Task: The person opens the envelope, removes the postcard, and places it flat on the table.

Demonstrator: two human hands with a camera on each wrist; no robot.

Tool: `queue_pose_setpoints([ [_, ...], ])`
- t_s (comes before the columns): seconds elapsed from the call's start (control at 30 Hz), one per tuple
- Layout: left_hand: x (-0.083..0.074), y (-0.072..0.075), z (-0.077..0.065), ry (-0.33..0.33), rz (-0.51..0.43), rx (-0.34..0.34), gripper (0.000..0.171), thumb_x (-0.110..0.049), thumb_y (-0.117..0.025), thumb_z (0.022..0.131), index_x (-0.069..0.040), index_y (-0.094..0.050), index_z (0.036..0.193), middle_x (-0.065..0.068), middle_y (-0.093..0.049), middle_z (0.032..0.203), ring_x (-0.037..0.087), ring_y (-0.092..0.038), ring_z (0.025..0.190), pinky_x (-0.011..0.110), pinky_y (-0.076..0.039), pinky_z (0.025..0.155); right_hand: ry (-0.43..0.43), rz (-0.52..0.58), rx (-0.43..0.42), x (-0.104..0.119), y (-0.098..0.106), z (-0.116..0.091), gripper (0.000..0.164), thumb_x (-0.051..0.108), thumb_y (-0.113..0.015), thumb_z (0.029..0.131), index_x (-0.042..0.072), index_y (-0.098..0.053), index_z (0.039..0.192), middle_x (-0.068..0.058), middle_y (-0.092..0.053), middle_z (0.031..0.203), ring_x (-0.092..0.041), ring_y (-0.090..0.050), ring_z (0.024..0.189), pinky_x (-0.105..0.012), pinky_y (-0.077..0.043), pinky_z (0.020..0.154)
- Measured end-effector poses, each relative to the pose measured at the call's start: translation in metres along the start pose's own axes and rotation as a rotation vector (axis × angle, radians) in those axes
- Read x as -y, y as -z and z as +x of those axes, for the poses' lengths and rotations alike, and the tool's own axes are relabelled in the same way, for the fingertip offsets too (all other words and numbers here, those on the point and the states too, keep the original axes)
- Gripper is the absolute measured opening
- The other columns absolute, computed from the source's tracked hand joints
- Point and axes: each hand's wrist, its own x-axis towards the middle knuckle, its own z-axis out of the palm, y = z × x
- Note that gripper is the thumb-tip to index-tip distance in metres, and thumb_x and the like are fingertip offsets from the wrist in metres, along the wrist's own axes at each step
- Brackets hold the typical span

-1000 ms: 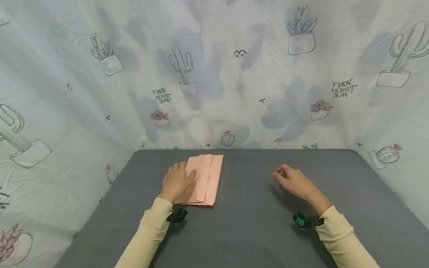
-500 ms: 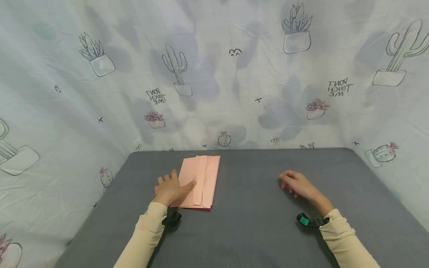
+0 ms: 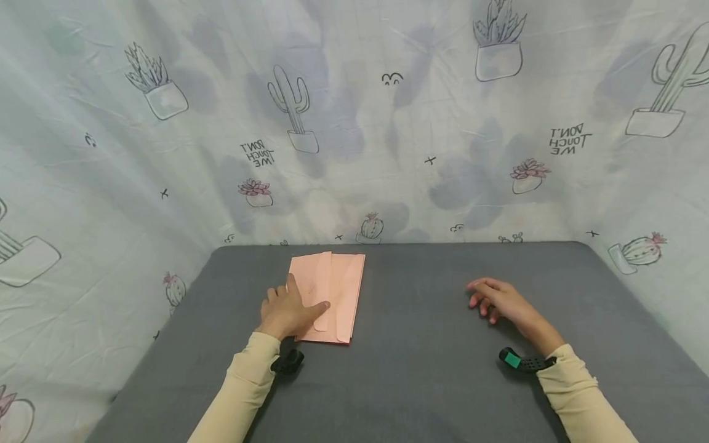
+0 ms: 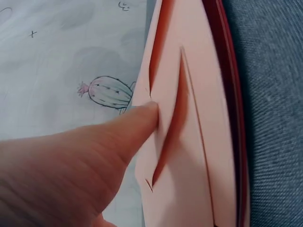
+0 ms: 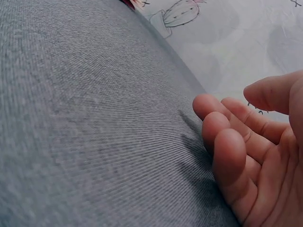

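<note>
The top envelope [image 3: 307, 271] has shifted leftward across the lower envelope [image 3: 350, 289] since half a second ago. The right hand [image 3: 504, 303] has moved slightly outward, its fingers looser than a second ago.

Containers: the pink envelopes lie flat, overlapping, on the left part of the grey table [image 3: 410, 369], toward its far edge. The flap [image 3: 324, 277] of the top envelope runs lengthwise and faces up. From where I stand I cannot tell whether either envelope has anything inside.

Left hand [image 3: 288, 311]: fingers spread apart, thumb stretched out across the top envelope, the other fingers toward its left edge. The thumb touches the paper. Whether any fingertip reaches under the edge, I cannot tell.

Right hand: well apart from the envelopes, on the right side of the table. Fingers loosely bent, thumb held away from them; it holds nothing.

View differences: the left wrist view shows the paper bowed, with a narrow gap along the flap, and a dark red layer [image 4: 230, 61] along the far side of the pink paper. The right wrist view shows the palm side of the right hand, which the head view hides, and finger shadows on the table.
</note>
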Motion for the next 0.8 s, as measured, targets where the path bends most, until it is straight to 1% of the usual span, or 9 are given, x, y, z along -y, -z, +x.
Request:
queue_pose_setpoints([
  [0.1,-0.001,0.002,-0.001,0.008,-0.007,0.004,0.121,-0.071,-0.065,0.082,0.005,-0.011,0.159,0.037,-0.039,0.150,0.055,-0.034,0.140,0.068,-0.033,0.110,0.000,0.001,0.002,0.000,0.000,0.000,0.052,0.042,-0.043,0.109,-0.001,-0.052,0.136,-0.008,-0.066,0.099,-0.012,-0.057,0.068,-0.031,-0.052,0.056],
  [0.27,0.000,0.009,-0.002,0.014,-0.020,0.062,0.124,-0.068,-0.068,0.082,0.005,-0.004,0.160,0.038,-0.036,0.151,0.056,-0.031,0.140,0.071,-0.036,0.104,-0.009,0.002,-0.003,0.001,-0.001,0.000,0.051,0.041,-0.043,0.109,-0.001,-0.052,0.136,-0.007,-0.066,0.098,-0.011,-0.057,0.068,-0.031,-0.052,0.056],
  [0.47,0.004,0.018,-0.005,-0.024,-0.021,0.152,0.131,-0.067,-0.074,0.076,0.007,-0.004,0.159,0.038,-0.034,0.153,0.056,-0.030,0.140,0.071,-0.035,0.103,-0.018,-0.002,-0.009,0.001,-0.003,0.000,0.052,0.041,-0.043,0.109,-0.001,-0.052,0.137,-0.005,-0.066,0.097,-0.011,-0.057,0.068,-0.031,-0.052,0.056],
  [0.53,0.004,0.019,-0.006,-0.033,-0.014,0.171,0.135,-0.068,-0.076,0.073,0.006,-0.003,0.159,0.037,-0.033,0.153,0.055,-0.030,0.140,0.071,-0.034,0.104,-0.020,-0.006,-0.015,0.001,-0.003,0.001,0.052,0.041,-0.043,0.109,-0.002,-0.052,0.137,-0.004,-0.067,0.096,-0.011,-0.057,0.068,-0.031,-0.053,0.056],
  [0.63,0.004,0.020,-0.006,-0.042,-0.005,0.173,0.140,-0.070,-0.078,0.070,0.005,-0.001,0.160,0.038,-0.035,0.150,0.053,-0.033,0.137,0.069,-0.036,0.103,-0.021,-0.012,-0.024,0.001,-0.003,0.001,0.052,0.041,-0.043,0.109,-0.002,-0.052,0.136,-0.003,-0.067,0.095,-0.011,-0.058,0.067,-0.032,-0.053,0.056],
  [0.8,0.006,0.018,-0.001,-0.046,-0.035,0.161,0.143,-0.069,-0.081,0.068,0.002,0.000,0.161,0.036,-0.036,0.141,0.049,-0.035,0.131,0.063,-0.039,0.099,-0.027,-0.017,-0.033,0.002,-0.003,0.002,0.051,0.041,-0.042,0.109,-0.002,-0.052,0.136,-0.002,-0.067,0.093,-0.011,-0.057,0.066,-0.032,-0.052,0.055],
])
